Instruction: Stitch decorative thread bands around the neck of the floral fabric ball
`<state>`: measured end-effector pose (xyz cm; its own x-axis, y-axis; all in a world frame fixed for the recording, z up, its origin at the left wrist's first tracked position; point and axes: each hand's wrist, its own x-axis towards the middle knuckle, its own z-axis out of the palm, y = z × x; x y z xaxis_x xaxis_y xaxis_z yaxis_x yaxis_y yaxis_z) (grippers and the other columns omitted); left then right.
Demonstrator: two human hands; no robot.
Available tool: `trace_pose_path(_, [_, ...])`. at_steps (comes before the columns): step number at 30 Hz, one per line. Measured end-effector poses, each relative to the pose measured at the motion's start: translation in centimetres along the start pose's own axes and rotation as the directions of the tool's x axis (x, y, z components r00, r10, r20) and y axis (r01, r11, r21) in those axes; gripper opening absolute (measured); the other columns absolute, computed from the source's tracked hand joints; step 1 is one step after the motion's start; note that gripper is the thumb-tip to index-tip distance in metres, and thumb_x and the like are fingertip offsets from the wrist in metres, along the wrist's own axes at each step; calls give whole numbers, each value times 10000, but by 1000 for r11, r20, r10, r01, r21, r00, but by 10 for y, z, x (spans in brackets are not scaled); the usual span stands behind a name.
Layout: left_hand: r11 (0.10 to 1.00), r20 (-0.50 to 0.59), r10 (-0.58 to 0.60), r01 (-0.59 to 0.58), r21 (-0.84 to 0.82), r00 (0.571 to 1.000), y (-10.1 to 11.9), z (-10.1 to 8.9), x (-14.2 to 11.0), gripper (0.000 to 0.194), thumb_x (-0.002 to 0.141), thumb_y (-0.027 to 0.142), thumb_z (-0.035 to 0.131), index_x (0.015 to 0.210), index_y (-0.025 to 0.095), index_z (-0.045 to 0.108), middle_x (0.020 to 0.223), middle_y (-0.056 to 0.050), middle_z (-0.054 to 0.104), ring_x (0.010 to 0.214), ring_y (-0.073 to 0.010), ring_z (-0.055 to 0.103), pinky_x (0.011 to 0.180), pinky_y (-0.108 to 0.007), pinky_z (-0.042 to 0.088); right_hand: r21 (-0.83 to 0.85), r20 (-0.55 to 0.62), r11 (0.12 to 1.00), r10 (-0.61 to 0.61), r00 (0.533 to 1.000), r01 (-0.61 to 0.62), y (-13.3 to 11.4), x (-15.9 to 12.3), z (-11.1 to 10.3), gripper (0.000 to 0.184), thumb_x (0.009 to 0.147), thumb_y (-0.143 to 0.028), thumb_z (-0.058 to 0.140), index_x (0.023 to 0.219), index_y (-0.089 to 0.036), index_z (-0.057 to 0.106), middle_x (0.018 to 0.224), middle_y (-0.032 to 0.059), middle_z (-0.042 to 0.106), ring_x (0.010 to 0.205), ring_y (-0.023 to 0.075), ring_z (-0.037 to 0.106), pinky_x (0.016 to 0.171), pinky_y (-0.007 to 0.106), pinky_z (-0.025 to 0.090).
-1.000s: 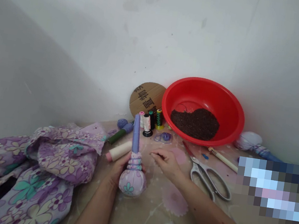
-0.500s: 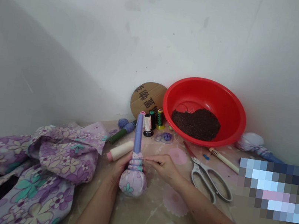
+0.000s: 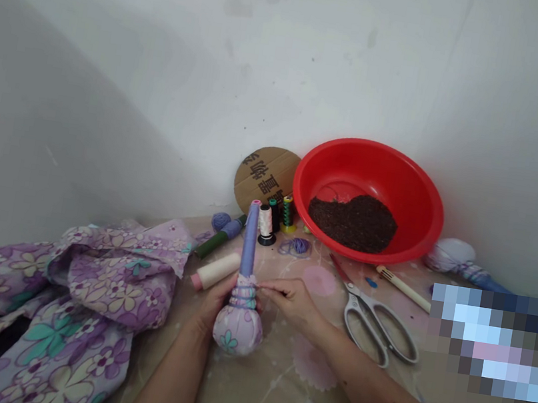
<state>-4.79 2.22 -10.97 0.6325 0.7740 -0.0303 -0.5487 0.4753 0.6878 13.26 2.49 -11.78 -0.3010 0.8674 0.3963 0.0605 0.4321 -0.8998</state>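
Observation:
A cloth-headed stick [image 3: 237, 331] points its blue-purple handle away from me, and its round end in flowered lilac fabric is nearest me. Purple yarn [image 3: 243, 295] is wound several times round the gathered cloth at the neck. Behind and under that neck, my left hand [image 3: 218, 300] is closed around it, its fingers partly hidden. At the right of the neck, my right hand [image 3: 288, 295] pinches the thin yarn end between thumb and finger, close to the windings.
Flowered fabric [image 3: 105, 285] lies heaped at left. Beyond the stick stand thread spools [image 3: 265, 224] and a white thread cone [image 3: 218, 271]. A red basin [image 3: 423, 184] holds dark grains. Scissors [image 3: 374, 311] lie open at right; a similar stick [image 3: 452, 254] rests behind.
Almost nothing differs. The round cloth end has shifted very slightly left, and both hands keep their places at the neck.

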Motion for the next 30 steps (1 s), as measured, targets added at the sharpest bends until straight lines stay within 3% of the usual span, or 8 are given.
trace_pose_path(3, [999, -103, 24, -27, -25, 994, 0, -3, -1, 228, 846, 332, 505, 786, 141, 617, 603, -29, 614, 664, -166, 623, 693, -275, 470, 10, 0, 1000, 1, 1000, -1, -1, 0, 0, 293, 808, -409, 583, 862, -184, 762, 786, 47, 750, 729, 209, 684, 672, 309, 548])
trace_pose_path(7, [1000, -158, 4, -6, -14, 987, 0, -5, -1, 228, 844, 334, 505, 796, 139, 613, 605, -32, 623, 657, -167, 626, 674, -274, 474, 31, 22, 999, -25, 999, 25, 0, 0, -2, 300, 806, -424, 586, 899, -194, 756, 840, 51, 751, 757, 211, 688, 697, 317, 549])
trace_pose_path(17, [999, -183, -7, -1, -44, 983, 0, -2, -2, 195, 823, 328, 551, 747, 150, 576, 588, -11, 608, 585, -135, 612, 662, -268, 486, 37, 64, 999, -41, 997, 38, 3, 0, -4, 316, 803, -438, 589, 911, -190, 752, 842, 54, 752, 743, 208, 694, 694, 319, 549])
trace_pose_path(30, [1000, -152, -7, 12, 29, 988, 1, 2, -4, 244, 845, 339, 500, 896, 134, 622, 672, -39, 664, 726, -195, 652, 692, -290, 487, 28, 22, 998, 62, 998, -63, -5, 2, -3, 239, 779, -317, 586, 831, -158, 756, 763, 45, 742, 676, 180, 659, 620, 270, 506])
